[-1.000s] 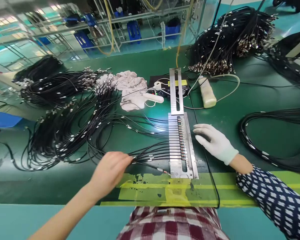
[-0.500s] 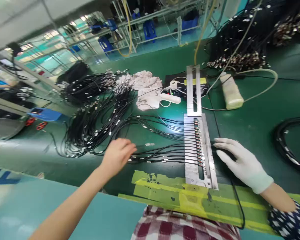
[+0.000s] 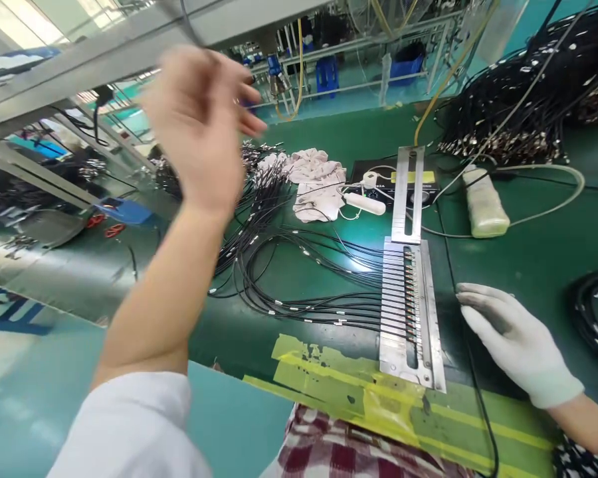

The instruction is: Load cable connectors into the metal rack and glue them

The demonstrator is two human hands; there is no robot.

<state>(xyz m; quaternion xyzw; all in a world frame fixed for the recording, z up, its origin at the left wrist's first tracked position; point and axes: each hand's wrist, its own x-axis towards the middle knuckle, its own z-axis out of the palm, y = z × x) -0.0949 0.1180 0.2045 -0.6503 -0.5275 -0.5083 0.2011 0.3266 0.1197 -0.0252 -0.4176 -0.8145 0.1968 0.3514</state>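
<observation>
My bare left hand [image 3: 199, 113] is raised at the upper left, above the cable bundles. It is blurred by motion; the visible fingers are bent and apart, with nothing seen between them. My right hand [image 3: 513, 338], in a white glove, rests at the right of the slotted metal jig [image 3: 393, 325]. Its thumb and fingers close around a black cable [image 3: 478, 392], though the grip itself is partly hidden. Several black cables [image 3: 299, 305] with white labels run from the left into the jig's slots, their metal ends lined up in a row.
Behind the jig are a metal bracket [image 3: 409, 199], a black control box [image 3: 373, 174], a white handle [image 3: 366, 203] and crumpled cloths [image 3: 319, 186]. A plastic bottle [image 3: 488, 206] lies farther right. Coiled cable [image 3: 595, 318] is at the right edge. A metal frame [image 3: 80, 66] crosses the upper left.
My left hand has risen from beside the cables at the jig to the upper left. My right hand stays beside the jig. The whole view has shifted and tilted somewhat.
</observation>
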